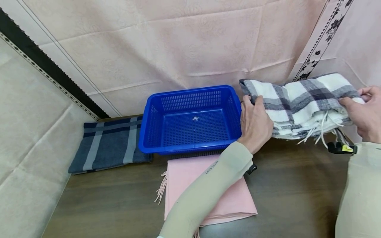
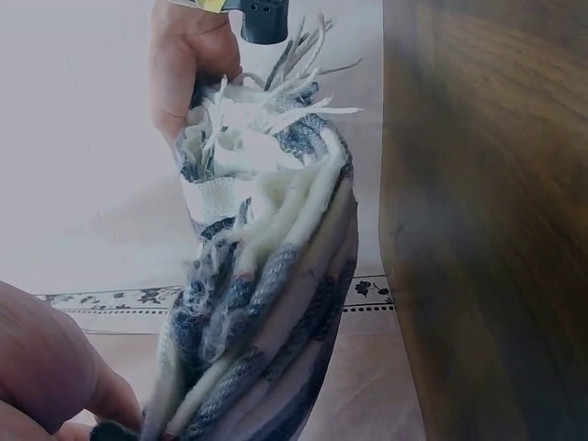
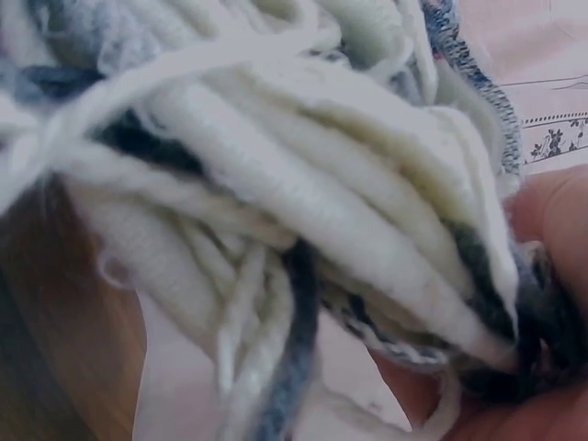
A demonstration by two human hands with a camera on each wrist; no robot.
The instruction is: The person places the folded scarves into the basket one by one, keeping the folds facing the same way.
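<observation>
A folded white and grey checked scarf (image 1: 306,102) with fringe hangs between both hands, to the right of the blue basket (image 1: 190,147). Its left end is gripped by the left hand (image 1: 256,122), close to the basket's right rim. The right hand (image 1: 364,112) pinches the other end, thumb on top. In the left wrist view the scarf's stacked folds (image 2: 276,266) show from the side, above the wooden surface. Fringe and folded layers (image 3: 303,202) fill the right wrist view, with part of the right hand (image 3: 560,220) at its edge.
Left of the basket lies a folded dark blue striped cloth (image 1: 110,143). A folded pink scarf (image 1: 181,178) lies in front of the basket, partly under the left forearm. Pale patterned cloth (image 1: 190,43) hangs behind the wooden table (image 1: 113,201).
</observation>
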